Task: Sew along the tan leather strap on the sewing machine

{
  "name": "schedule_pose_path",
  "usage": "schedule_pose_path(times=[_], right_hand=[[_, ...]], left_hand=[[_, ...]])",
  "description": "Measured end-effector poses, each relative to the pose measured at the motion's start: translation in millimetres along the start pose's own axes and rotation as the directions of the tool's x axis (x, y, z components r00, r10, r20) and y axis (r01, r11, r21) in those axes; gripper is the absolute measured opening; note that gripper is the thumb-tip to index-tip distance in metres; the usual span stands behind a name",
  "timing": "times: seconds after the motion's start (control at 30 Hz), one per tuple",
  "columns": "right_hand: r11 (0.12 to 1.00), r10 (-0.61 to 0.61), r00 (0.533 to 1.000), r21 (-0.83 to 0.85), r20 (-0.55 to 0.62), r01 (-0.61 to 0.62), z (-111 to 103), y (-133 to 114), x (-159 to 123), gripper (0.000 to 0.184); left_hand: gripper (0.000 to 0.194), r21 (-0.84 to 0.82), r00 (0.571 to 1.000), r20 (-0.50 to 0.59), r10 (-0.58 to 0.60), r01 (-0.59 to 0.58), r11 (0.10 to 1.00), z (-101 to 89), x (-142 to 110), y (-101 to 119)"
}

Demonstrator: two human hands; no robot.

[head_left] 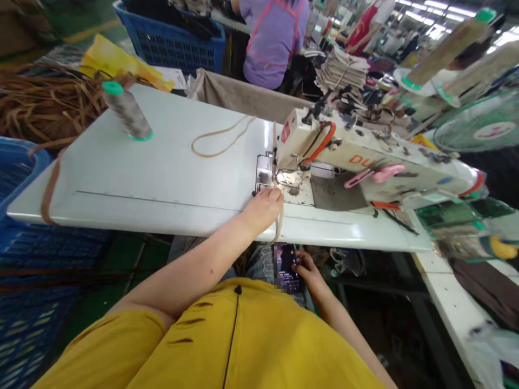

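Note:
My left hand rests at the front of the sewing machine, fingers closed on a narrow tan strap. One end of this strap droops over the table's front edge; the fingers cover part of it beside the metal needle plate. Below the table edge, over my lap, my right hand grips the side of a smartphone with a lit screen. Its thumb lies on or close to the glass. Behind the left hand, a thin tan cord lies in a loop on the white tabletop.
A grey thread cone stands on the left of the table. Brown strips are heaped beyond it, near blue crates. Pink thread snips are on the machine arm. A fan is at right; a person in purple sits ahead.

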State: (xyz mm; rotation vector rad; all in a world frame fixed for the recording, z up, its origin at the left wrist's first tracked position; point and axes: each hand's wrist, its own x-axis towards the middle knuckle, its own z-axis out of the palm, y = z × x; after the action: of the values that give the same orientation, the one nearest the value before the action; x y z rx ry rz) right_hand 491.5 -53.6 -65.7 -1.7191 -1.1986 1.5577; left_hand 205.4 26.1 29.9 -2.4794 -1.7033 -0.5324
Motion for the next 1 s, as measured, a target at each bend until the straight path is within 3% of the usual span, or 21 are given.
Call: schedule_pose_path(times=[0.23,1.0], right_hand=[[1.0,-0.006,1.0,0.007,0.024,0.006,-5,20,7,0.055],[1.0,0.016,0.999,0.005,0.031,-0.016,-9,22,12,0.055]], left_hand=[[0.026,-0.008,1.0,-0.021,-0.002,0.002,1.0,4.4,0,-1],[0.029,0.006,1.0,0.013,0.006,-0.006,1.0,-2.7,-1,0]])
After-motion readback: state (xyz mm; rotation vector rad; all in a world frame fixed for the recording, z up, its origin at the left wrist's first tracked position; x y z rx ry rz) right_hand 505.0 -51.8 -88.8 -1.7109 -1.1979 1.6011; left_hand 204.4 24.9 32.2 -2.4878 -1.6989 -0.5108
